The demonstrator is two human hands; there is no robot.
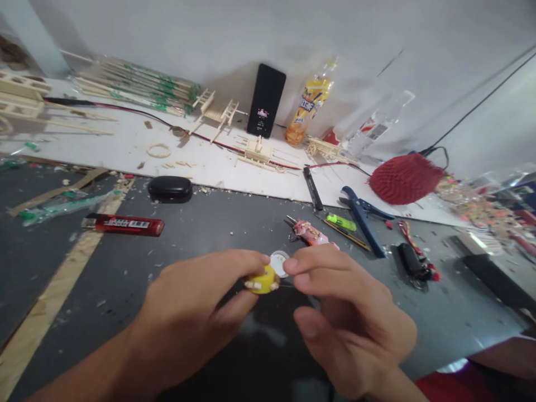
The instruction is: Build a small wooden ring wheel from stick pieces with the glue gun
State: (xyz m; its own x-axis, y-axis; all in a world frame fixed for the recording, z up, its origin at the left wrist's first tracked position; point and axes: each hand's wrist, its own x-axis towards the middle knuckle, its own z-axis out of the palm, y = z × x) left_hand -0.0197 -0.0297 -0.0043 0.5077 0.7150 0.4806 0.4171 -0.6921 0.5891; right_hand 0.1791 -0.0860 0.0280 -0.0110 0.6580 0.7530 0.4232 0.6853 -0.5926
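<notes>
The left hand point(184, 298) pinches the small yellow piece point(264, 282) between its fingers, just left of the right hand point(360, 304), whose thumb and forefinger stand parted

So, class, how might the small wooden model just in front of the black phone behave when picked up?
The wooden model is probably light for its size, being built of thin sticks. It may be fragile, since slender ends jut out past its body and could snap. It likely stays stiff, its straight pieces forming a frame.
</notes>
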